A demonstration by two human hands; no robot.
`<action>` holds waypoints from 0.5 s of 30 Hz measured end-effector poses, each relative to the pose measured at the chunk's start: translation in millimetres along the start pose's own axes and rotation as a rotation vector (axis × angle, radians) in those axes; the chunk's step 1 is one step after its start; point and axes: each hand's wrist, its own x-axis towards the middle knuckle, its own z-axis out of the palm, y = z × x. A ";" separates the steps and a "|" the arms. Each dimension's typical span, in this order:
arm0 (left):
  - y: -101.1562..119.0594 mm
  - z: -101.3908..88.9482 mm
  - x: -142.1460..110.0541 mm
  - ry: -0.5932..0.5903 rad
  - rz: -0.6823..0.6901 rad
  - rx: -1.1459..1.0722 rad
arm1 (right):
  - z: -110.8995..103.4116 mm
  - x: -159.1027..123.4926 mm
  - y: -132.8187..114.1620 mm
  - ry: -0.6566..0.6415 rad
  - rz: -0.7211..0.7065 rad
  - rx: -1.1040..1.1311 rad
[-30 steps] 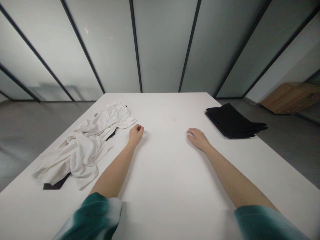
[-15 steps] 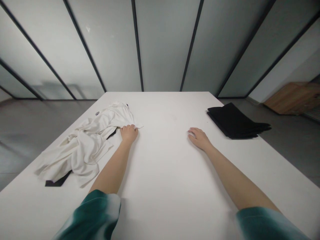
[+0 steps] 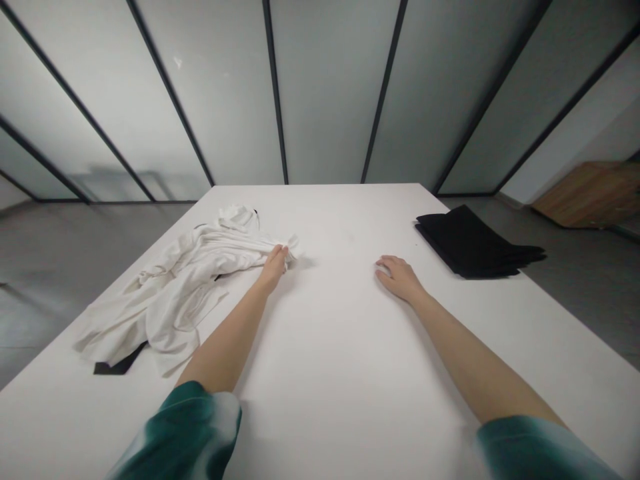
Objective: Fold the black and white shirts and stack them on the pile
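Observation:
My left hand (image 3: 275,263) is closed on an edge of a crumpled white cloth garment (image 3: 185,280), whose exact kind I cannot make out. The gripped part is stretched toward the middle of the table, and the rest lies in loose folds along the left side. From under its near end pokes a flat black piece (image 3: 120,362). My right hand (image 3: 397,275) rests on the white tabletop with its fingers a little curled and apart, holding nothing. To the right of it lies a stack of folded black cloth (image 3: 475,243).
The white table (image 3: 325,373) narrows away from me toward a frosted glass wall (image 3: 325,87) with dark frames. Grey floor (image 3: 565,267) shows on both sides. At the far right is a brown wooden panel (image 3: 585,197).
My left hand has taken hold of the white garment's edge and drawn it rightward, lifting and tightening its folds. My right hand and the black stack stay in place.

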 end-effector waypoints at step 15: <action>25.8 54.6 -52.1 -0.860 -0.187 -0.134 | -10.4 -20.7 -98.3 -0.432 -0.250 0.774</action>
